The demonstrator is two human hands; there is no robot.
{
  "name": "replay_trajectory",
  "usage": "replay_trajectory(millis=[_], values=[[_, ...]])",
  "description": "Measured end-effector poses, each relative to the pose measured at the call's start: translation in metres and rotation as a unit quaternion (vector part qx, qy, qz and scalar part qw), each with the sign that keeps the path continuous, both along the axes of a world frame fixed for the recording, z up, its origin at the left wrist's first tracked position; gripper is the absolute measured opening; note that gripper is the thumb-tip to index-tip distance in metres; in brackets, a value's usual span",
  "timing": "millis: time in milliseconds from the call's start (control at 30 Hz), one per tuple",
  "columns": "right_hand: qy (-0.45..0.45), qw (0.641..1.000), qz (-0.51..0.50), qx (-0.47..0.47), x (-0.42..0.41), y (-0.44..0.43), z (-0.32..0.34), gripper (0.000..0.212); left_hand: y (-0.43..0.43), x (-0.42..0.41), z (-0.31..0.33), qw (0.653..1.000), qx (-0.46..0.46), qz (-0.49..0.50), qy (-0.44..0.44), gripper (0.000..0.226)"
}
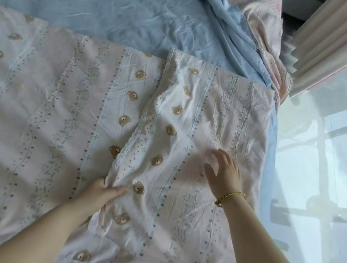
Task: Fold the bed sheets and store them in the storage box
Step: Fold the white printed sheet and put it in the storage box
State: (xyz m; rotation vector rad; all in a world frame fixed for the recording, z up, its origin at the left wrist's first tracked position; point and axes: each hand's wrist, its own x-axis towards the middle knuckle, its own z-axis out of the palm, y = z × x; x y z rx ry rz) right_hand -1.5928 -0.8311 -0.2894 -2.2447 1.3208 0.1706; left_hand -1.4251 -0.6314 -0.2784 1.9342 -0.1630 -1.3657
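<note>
A pale pink bed sheet [62, 114] printed with brown bear faces and floral stripes lies spread over the bed. Its right part is folded over on itself, and the folded flap [204, 113] has a lace-trimmed edge running down the middle. My left hand [105, 191] pinches that trimmed edge near the bottom, thumb on top of the cloth. My right hand [222, 172], a gold bracelet on its wrist, rests flat with spread fingers on the folded flap. No storage box is in view.
A blue sheet [93, 0] covers the bed beyond the pink one. A bunched blue and pink bedding pile [244, 40] lies at the far right corner. A glossy white floor [323, 176] runs along the bed's right side, with pale curtains [339, 39] above it.
</note>
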Motion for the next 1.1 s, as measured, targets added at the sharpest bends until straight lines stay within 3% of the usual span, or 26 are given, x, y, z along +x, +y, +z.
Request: replay_trajectory(millis=[67,133,200,367,433,500,600,667,733,800,867,967,1100], values=[[-0.047,0.998,-0.005,-0.043,-0.007,0.015,0.007,0.045,0.002,0.003,0.004,1.0,0.011,-0.012,-0.016,0.029],[-0.093,0.994,0.013,-0.049,-0.011,0.039,0.009,0.046,0.009,0.005,0.0,0.999,0.029,-0.017,-0.015,0.02],[-0.118,0.987,0.083,-0.065,-0.017,0.075,0.01,0.054,0.021,-0.005,0.0,0.999,0.04,-0.006,-0.003,0.016],[-0.019,0.953,0.276,-0.122,-0.058,0.144,-0.022,0.064,0.034,-0.037,-0.004,0.993,0.092,0.066,-0.029,0.064],[-0.008,0.942,0.293,-0.163,-0.083,0.156,-0.031,0.065,0.04,-0.044,-0.005,0.99,0.091,0.085,-0.063,0.059],[-0.048,0.937,0.288,-0.19,-0.099,0.156,-0.032,0.057,0.047,-0.046,-0.006,0.989,0.071,0.095,-0.093,0.048],[-0.161,0.931,0.245,-0.219,-0.108,0.15,-0.029,0.022,0.063,-0.049,-0.004,0.983,0.069,0.082,-0.149,0.044],[-0.187,0.929,0.232,-0.219,-0.112,0.148,-0.025,0.028,0.075,-0.05,-0.003,0.979,0.081,0.089,-0.164,0.054],[-0.181,0.927,0.259,-0.202,-0.117,0.152,-0.023,0.021,0.086,-0.055,-0.002,0.983,0.074,0.092,-0.137,0.04],[-0.142,0.928,0.297,-0.175,-0.126,0.159,-0.025,0.036,0.096,-0.061,-0.005,0.984,0.09,0.089,-0.123,0.02],[-0.099,0.937,0.294,-0.159,-0.139,0.161,-0.027,0.047,0.102,-0.068,-0.009,0.983,0.1,0.083,-0.134,0.023],[-0.07,0.958,0.197,-0.194,-0.161,0.157,-0.031,0.049,0.103,-0.072,-0.01,0.982,0.092,0.086,-0.138,0.026],[-0.128,0.952,0.097,-0.261,-0.186,0.154,-0.031,0.021,0.105,-0.069,-0.009,0.982,0.092,0.07,-0.15,0.023]])
